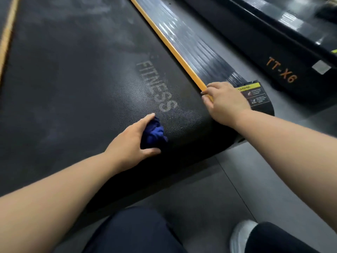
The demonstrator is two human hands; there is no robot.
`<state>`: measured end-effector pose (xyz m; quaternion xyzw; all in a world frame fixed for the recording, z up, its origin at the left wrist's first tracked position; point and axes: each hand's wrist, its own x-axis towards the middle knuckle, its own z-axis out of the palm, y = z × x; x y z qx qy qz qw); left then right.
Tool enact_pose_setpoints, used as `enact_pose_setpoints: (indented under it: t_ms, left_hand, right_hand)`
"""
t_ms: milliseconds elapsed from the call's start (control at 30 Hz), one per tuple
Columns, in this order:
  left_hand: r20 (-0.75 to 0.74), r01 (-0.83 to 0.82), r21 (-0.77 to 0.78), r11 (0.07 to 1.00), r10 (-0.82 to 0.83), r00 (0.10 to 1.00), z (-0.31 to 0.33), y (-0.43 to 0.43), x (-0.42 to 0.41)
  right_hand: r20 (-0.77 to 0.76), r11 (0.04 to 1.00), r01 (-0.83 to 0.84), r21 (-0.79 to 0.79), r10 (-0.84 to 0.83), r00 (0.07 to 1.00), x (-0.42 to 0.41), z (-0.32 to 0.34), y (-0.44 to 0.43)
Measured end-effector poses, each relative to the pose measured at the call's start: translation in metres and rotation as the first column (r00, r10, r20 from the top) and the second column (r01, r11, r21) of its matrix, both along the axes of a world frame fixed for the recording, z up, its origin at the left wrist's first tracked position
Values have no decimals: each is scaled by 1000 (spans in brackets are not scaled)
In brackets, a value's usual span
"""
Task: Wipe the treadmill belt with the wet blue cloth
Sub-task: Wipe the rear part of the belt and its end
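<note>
Left hand (130, 143) grips blue cloth (153, 134) on treadmill belt (73, 79).

The treadmill belt (73, 79) is black and finely dotted, with grey FITNESS lettering (156, 86). The cloth (154, 134) is deep blue. At its two o'clock, an orange strip (169, 46) edges the ribbed black side rail (197, 42).

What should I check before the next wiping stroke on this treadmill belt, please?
1. Blue cloth gripped by left hand: ok, bunched.
2. Cloth on treadmill belt: ok, beside the FITNESS lettering.
3. Right hand clear of the stroke: ok, resting on the orange strip at the belt's edge.
4. Cloth wet: cannot tell.
5. Belt farther up clean: not ok, pale smears.
</note>
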<state>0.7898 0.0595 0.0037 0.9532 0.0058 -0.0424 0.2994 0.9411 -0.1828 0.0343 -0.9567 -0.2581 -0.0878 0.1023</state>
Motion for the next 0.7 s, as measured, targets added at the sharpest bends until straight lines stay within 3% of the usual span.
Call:
enact_pose_setpoints:
  t_ms: [67,200,333,400,467,533,633,700]
  left_hand:
    - [-105,-3,-10,1000,2,994,4,6,-2]
    - [-242,44,345,938,43,969,-1,40,-6]
    - [-281,143,451,881,-12,960,1,59,-9]
    - [-274,150,455,878,-22,961,1,60,-8]
    - [-275,154,449,880,-27,961,1,60,-8]
    - [-269,143,428,892,-26,963,0,62,-10]
    - [-262,137,404,904,-29,965,-1,63,-10]
    - [-260,132,397,908,-26,965,-3,62,-9]
  right_hand:
    - [-129,989,-100,110,114,985,-24,4,31]
    - [-332,968,-203,145,241,912,-76,-19,94]
    - [-51,930,-365,39,367,929,-105,-45,125]
    - [-34,922,-386,21,387,921,-102,-51,124]
    - [-19,955,-293,35,294,956,-95,-56,105]
    - [-10,991,-45,126,47,999,-80,-57,72]
    - [-126,929,335,154,-318,940,-60,-58,42]
    - [-130,909,357,213,-336,933,-65,-62,62]
